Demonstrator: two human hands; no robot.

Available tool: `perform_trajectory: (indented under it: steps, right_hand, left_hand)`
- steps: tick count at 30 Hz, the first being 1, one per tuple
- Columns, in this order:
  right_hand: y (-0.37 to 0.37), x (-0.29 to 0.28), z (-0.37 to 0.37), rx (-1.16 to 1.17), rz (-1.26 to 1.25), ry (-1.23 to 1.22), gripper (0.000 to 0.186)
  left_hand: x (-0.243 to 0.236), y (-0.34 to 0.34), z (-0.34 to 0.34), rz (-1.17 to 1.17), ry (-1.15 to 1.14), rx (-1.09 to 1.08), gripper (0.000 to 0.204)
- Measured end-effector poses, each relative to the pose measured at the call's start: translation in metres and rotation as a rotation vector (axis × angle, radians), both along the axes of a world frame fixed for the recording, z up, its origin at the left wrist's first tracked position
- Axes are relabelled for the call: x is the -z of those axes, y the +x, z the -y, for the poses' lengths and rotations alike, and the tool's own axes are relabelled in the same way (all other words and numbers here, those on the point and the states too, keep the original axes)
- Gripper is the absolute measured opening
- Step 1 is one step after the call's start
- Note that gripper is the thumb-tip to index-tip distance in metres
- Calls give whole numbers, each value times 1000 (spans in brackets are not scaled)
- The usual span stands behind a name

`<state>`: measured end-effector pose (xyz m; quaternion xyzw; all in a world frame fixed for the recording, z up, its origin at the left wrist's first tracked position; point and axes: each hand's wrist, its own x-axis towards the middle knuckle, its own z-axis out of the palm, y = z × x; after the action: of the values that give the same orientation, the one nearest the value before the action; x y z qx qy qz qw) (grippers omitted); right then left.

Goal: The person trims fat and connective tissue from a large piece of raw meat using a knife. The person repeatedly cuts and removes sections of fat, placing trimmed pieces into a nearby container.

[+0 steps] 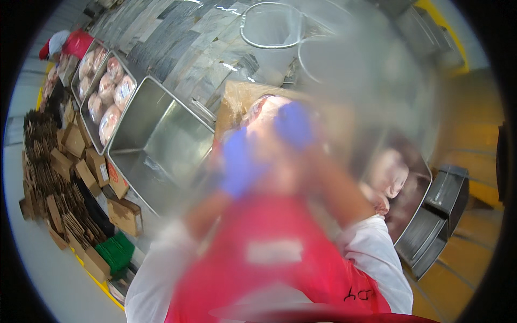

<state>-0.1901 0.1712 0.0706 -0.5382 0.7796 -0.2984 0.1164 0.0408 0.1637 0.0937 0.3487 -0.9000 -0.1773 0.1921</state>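
Observation:
A pale piece of meat with dark red edges [262, 114], apparently in clear plastic, lies in an open cardboard box [231, 97] in front of me. My left hand [239, 164], in a blue glove, is at the near left side of the meat. Against the meat's right side is my right hand [294, 125], also blue-gloved. A haze over the middle of the picture blurs both hands, so their fingers and grip do not show clearly. The near part of the meat is smeared too.
Left of the box stands a deep steel bin [161, 134]; beyond it, another bin [100, 145] holds several wrapped meat pieces. Cardboard boxes [81, 161] and a green crate [116, 252] line the left. At right, a steel bin [412, 212] holds meat. A co-worker [75, 43] stands far left.

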Motion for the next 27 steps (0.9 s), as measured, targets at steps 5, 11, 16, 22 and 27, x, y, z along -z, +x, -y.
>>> perform_trajectory:
  steps: [5,11,16,22,27]
  right_hand:
    - [3,-9,22,-34,-91,73,24]
    - [-6,-13,53,-97,-72,417,23]
    - [-37,1,60,-230,-43,414,29]
    - [-31,-3,60,-153,-48,527,43]
    - [-22,-11,57,-326,63,420,42]
  left_hand:
    - [2,18,-17,97,-55,256,84]
    - [19,20,-22,40,-62,382,76]
    - [33,19,-23,-53,-84,405,70]
    - [60,3,-32,0,167,319,63]
    - [34,9,-12,-124,-86,437,59]
